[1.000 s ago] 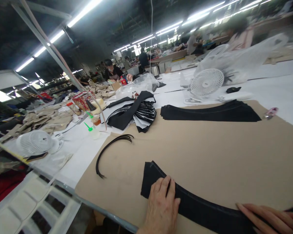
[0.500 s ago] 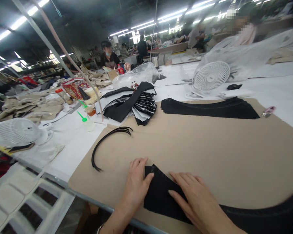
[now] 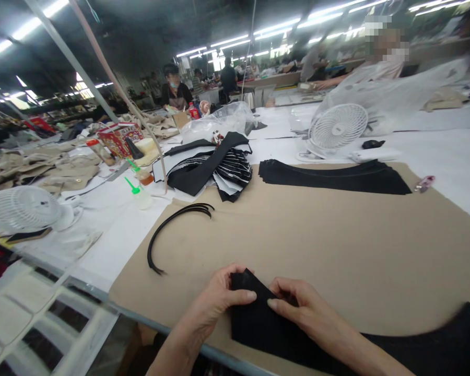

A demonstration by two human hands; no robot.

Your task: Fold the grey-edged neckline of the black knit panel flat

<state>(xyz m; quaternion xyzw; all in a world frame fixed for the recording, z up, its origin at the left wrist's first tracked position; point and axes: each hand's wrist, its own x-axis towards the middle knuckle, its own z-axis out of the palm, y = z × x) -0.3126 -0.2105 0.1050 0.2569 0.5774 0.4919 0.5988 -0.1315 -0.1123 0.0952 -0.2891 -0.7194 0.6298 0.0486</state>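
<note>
A long curved black fabric piece [image 3: 258, 326] lies along the near edge of a tan paper sheet [image 3: 317, 235]. My left hand [image 3: 215, 300] pinches the left end of the piece, thumb on top. My right hand [image 3: 301, 305] grips the same end just to the right, fingers curled on the cloth. A thin curved black strip [image 3: 172, 224] lies on the paper to the left of my hands.
A stack of black fabric pieces [image 3: 332, 176] lies at the far side of the paper. A black and striped cloth pile [image 3: 215, 169], glue bottles [image 3: 137, 193], two white fans [image 3: 337, 128] [image 3: 23, 209] and plastic bags stand beyond. Other people work at far tables.
Both hands went from lying flat on the black fabric piece to pinching its left end, which now lifts slightly. The right hand had moved in from the far right.
</note>
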